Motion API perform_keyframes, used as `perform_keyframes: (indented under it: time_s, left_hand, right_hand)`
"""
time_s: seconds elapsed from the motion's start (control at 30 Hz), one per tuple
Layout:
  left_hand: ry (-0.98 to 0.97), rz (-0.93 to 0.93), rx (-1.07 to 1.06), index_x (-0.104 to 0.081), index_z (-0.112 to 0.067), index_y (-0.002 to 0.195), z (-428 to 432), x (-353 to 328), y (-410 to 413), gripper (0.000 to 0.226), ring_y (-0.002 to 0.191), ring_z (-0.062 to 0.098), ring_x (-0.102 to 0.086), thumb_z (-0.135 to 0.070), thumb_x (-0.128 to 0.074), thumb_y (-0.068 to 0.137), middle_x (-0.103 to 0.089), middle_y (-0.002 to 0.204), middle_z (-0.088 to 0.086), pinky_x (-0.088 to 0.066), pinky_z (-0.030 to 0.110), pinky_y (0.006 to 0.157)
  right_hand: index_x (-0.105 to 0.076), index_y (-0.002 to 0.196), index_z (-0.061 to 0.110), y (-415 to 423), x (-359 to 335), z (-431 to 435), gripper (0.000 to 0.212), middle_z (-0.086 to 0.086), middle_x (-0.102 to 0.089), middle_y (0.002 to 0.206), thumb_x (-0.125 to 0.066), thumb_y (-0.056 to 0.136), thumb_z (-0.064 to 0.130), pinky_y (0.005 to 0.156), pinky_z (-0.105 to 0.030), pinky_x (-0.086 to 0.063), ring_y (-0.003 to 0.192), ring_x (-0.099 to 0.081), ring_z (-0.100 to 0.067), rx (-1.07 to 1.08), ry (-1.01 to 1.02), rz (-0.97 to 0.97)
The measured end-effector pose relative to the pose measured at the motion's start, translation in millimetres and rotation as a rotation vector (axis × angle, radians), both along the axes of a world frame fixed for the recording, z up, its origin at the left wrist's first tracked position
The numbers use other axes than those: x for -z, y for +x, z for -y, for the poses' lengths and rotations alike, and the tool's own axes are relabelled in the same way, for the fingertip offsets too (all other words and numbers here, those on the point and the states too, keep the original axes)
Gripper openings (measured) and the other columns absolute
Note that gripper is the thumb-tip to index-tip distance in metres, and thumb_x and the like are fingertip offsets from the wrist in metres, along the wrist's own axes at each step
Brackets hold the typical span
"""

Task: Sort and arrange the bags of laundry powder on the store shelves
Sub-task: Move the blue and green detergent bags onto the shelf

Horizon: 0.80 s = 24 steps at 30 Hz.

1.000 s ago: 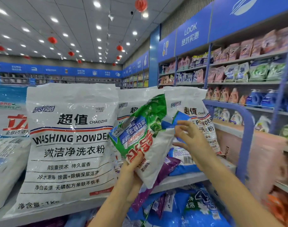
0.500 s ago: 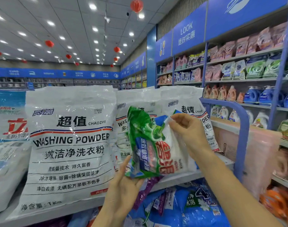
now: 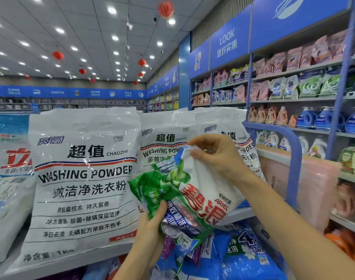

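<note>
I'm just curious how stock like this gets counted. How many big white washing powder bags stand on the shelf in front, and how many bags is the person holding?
White washing powder bags: 3
Green-and-white bag, gripped by the left hand and pinched at its top by the right hand: 1
Total: 4

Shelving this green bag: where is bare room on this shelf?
Bare shelf shows as a strip before the right white bag, by the blue end rail, and a narrow lip before the big left bag. White bags stand packed; blue bags below are heaped.
</note>
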<state>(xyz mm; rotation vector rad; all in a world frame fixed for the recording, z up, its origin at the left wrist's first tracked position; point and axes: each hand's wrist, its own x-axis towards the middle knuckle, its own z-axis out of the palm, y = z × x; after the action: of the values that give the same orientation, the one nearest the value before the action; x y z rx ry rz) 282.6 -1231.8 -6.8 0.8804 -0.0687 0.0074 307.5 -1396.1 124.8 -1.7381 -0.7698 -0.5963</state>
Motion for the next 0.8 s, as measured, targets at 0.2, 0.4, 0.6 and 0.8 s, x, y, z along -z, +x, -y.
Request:
perform_keyframes:
  time_s: [0.2, 0.4, 0.6, 0.8]
  left_hand:
    - [-0.087, -0.011, -0.021, -0.061, -0.003, 0.11, 4.5, 6.2, -10.5, 0.047, 0.08, 0.028, -0.073, -0.033, -0.052, 0.076, -0.073, 0.099, 0.017, -0.057, 0.04, 0.063]
    - [0.163, 0.198, -0.205, -0.06, 0.0, 0.095, -26.2, -3.4, -13.4, 0.026, 0.065, 0.015, -0.069, -0.016, -0.059, 0.074, -0.072, 0.074, 0.006, -0.052, 0.033, 0.067]
    - [0.433, 0.315, -0.534, -0.062, -0.011, 0.057, -39.6, -17.5, -13.7, 0.034, 0.042, 0.006, -0.045, -0.03, -0.055, 0.085, -0.051, 0.045, -0.004, -0.038, 0.013, 0.042]
    - [-0.042, 0.106, -0.284, -0.062, -0.001, 0.075, -43.0, -0.8, -16.9, 0.024, 0.051, 0.014, -0.064, -0.011, -0.049, 0.092, -0.069, 0.063, 0.007, -0.052, 0.02, 0.046]
  right_hand:
    - [-0.069, 0.088, 0.019, 9.8, 8.5, 6.7, 0.029, 0.007, -0.07, 0.082, -0.073, 0.073, -0.005, 0.074, -0.015, -0.052, 0.073, -0.063, 0.0, 0.013, 0.184, -0.046]
    - [-0.071, 0.093, 0.021, 8.0, 0.1, 6.5, 0.028, 0.01, -0.074, 0.084, -0.07, 0.077, -0.003, 0.076, -0.015, -0.052, 0.083, -0.067, -0.004, -0.082, 0.128, -0.07]
    - [-0.071, 0.091, 0.02, 8.4, 1.9, 8.4, 0.027, 0.01, -0.074, 0.083, -0.07, 0.076, -0.001, 0.074, -0.016, -0.053, 0.081, -0.067, -0.003, -0.059, 0.161, -0.076]
    - [-0.075, 0.079, 0.022, 11.3, 12.1, 5.7, 0.019, 0.004, -0.074, 0.077, -0.072, 0.063, 0.012, 0.071, -0.021, -0.056, 0.074, -0.067, -0.009, -0.066, 0.392, -0.124]
